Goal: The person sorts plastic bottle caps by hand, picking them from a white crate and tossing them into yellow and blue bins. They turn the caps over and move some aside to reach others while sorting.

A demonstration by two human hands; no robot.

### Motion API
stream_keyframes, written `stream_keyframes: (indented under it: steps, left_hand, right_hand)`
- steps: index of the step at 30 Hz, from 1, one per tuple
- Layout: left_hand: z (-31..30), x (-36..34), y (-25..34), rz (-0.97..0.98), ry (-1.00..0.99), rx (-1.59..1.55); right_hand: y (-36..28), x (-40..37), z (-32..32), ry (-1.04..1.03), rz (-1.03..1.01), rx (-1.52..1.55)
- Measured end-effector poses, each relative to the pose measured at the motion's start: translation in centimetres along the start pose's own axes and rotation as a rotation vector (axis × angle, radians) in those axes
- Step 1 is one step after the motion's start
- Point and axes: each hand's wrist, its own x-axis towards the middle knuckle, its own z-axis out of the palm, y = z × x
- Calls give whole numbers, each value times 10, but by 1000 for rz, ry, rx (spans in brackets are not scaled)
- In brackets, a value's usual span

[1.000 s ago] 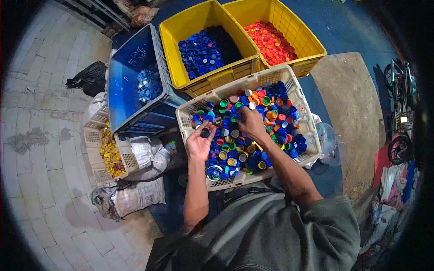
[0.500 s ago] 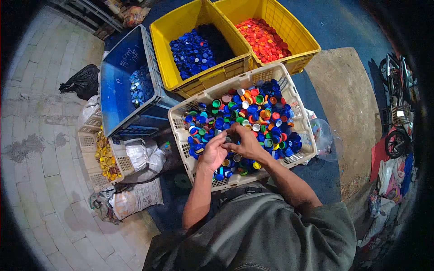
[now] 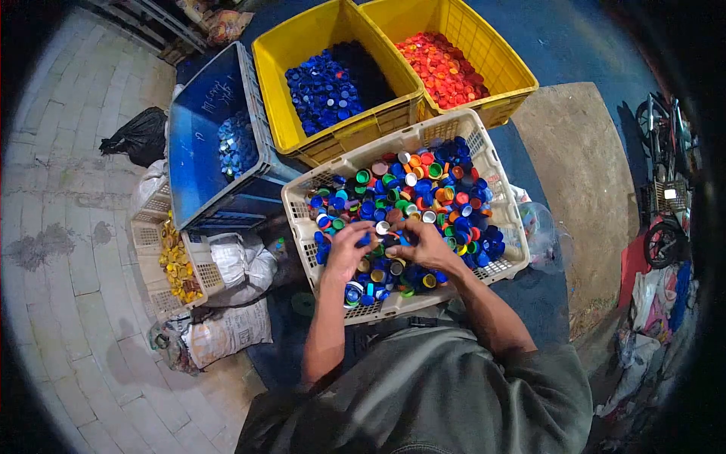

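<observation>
Nearest to the camera, the two bare forearms are seen stretched forward from a grey-green shirt into the beige crate. The left hand and the right hand are laid on the near half of the heap of mixed caps, and their fingertips are brought almost together in the middle. The fingers of both hands are bent downward, but whether a cap is pinched in either hand cannot be told, because the caps are too small here. The caps lie directly under and between the fingertips, equally near to both hands; being round, they show no long axis. Further away, the blue crate is placed to the left, and behind it the yellow crate with dark blue caps and the red caps beside it.
</observation>
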Motion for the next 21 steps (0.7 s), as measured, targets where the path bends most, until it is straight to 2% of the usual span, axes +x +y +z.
stream_keyframes:
  steps: [2,4,5,8,9,12,13,16,19,21]
  left_hand:
    - [-31,24,-10,84,137,84]
    - [-47,46,-7,245,326,580]
    - [-42,52,0,387,440,832]
    - [-32,57,20,493,627,1259]
    - [-33,59,26,524,553,1289]
    - [-38,70,20,715,544,1414]
    - [-43,73,20,679,477,1408]
    - [-44,75,22,542,443,1356]
    - [-39,68,24,530,459,1331]
    - [-39,62,23,561,474,1295]
  right_hand:
    - [-5,-1,-4,44,-157,-34]
    - [3,3,-2,46,-79,-29]
    - [2,4,-2,40,-51,-43]
    - [-12,7,-3,15,47,-73]
    - [-15,6,-4,8,84,-82]
    - [-2,8,5,95,-70,-56]
    - [1,7,4,71,-12,-86]
    - [20,11,13,178,-194,-94]
    - [15,15,7,115,-17,-114]
    - [13,21,4,151,19,-121]
